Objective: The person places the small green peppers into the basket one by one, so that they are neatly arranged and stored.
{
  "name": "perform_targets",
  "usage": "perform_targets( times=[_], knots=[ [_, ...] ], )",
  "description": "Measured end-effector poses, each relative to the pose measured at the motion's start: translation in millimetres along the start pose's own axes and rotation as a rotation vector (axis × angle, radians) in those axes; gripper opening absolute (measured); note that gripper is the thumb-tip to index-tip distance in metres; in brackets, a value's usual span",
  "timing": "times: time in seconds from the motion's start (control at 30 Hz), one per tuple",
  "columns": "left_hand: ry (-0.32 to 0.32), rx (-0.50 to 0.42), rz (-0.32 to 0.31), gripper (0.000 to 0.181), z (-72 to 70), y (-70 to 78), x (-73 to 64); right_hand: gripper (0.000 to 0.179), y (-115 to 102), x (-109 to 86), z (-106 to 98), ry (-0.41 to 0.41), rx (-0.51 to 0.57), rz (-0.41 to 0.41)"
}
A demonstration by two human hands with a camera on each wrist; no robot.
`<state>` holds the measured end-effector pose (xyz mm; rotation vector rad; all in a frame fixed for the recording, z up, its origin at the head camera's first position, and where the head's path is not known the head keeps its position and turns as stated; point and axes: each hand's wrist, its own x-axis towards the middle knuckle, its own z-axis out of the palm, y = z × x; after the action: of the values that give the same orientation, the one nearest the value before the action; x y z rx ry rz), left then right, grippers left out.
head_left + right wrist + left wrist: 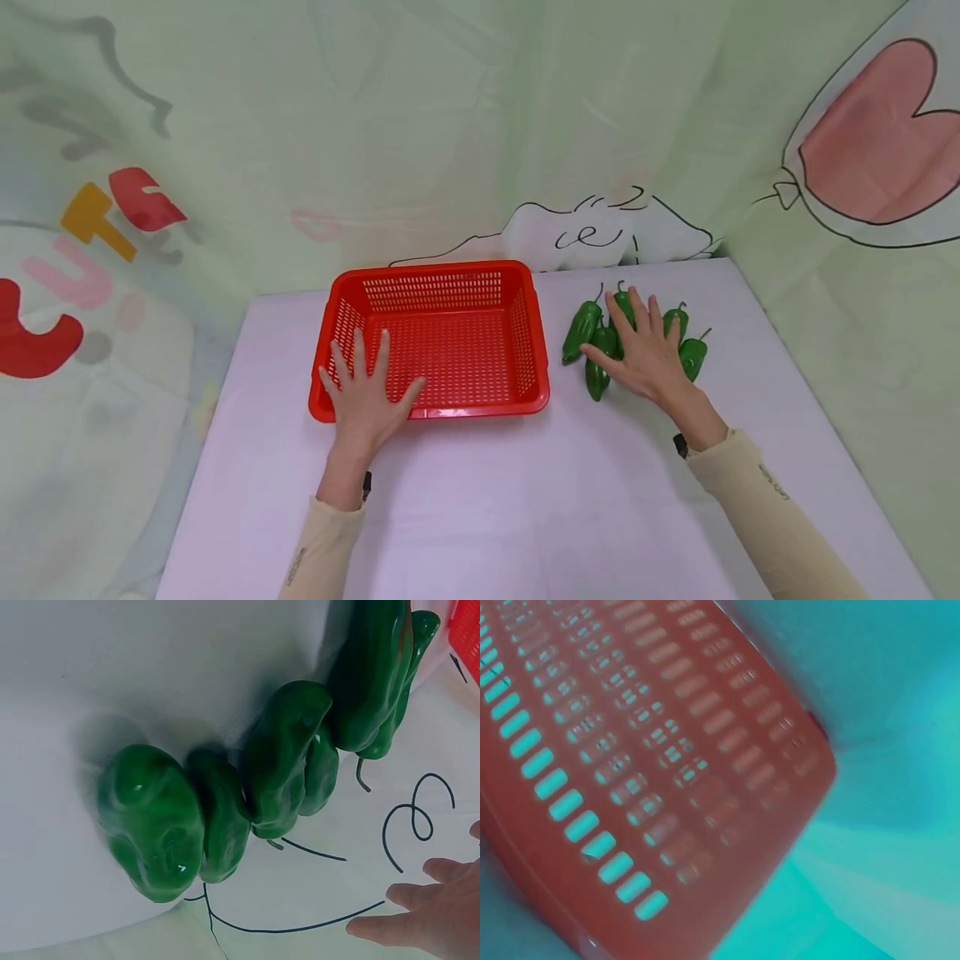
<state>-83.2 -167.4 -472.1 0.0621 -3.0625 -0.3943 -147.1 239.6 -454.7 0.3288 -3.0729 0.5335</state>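
A red plastic basket (420,412) with slotted walls stands at the table's back left, its inside bare. My left hand (367,400) spreads its fingers over the basket's near left rim, holding nothing. In the left wrist view the slotted basket wall (705,802) fills much of the frame. Several green peppers (581,332) lie in a group right of the basket. Over them spreads my right hand (645,354), fingers apart and nothing in its grasp, hiding part of the group. The right wrist view shows the peppers (154,825) from close by, with fingertips (412,898) at lower right.
A pale cloth covers the table (487,508). Behind and beside it hangs a light green curtain (420,125) with printed drawings, including a heart balloon (870,137) at the right. The basket's right wall stands close to the peppers.
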Motion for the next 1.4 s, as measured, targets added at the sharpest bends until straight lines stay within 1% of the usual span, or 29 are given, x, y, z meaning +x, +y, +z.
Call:
perform_targets(
  times=[0.07,0.27,0.37,0.5,0.7,0.87,1.03,1.17,1.3,1.4],
  knots=[
    [0.011,-0.015,-0.007,0.094,-0.7,-4.8,-1.0,0.095,2,-1.5,1,0.003,-0.001,0.004],
    [0.071,-0.097,-0.036,0.086,-3.2,-16.3,-4.0,0.094,5,-4.9,2,0.004,0.011,0.014],
    [0.068,-0.111,-0.062,0.085,-4.0,-20.8,-4.8,0.094,7,-5.3,2,0.004,0.009,0.013],
    [0.045,-0.124,-0.102,0.086,-6.6,-25.3,-5.9,0.094,9,-5.2,2,0.005,0.006,0.009],
    [0.054,-0.149,-0.147,0.086,-7.7,-31.8,-8.6,0.094,13,-7.0,0,-0.012,0.028,0.019],
    [0.047,-0.166,-0.15,0.084,-7.1,-34.6,-9.3,0.093,20,-8.2,-2,-0.022,0.045,0.037],
    [0.042,-0.161,-0.15,0.086,-6.6,-35.8,-8.9,0.093,31,-9.3,-3,-0.015,0.039,0.061],
    [0.04,-0.154,-0.151,0.087,-7.2,-36.3,-8.9,0.091,41,-12.2,-6,0.015,0.047,0.075],
    [0.038,-0.152,-0.149,0.086,-7.5,-36.9,-9.2,0.086,53,-17.6,-10,0.063,0.098,0.09],
    [0.045,-0.15,-0.145,0.085,-7.1,-37.8,-9.3,0.082,64,-22.0,-11,0.084,0.14,0.112]
  ],
)
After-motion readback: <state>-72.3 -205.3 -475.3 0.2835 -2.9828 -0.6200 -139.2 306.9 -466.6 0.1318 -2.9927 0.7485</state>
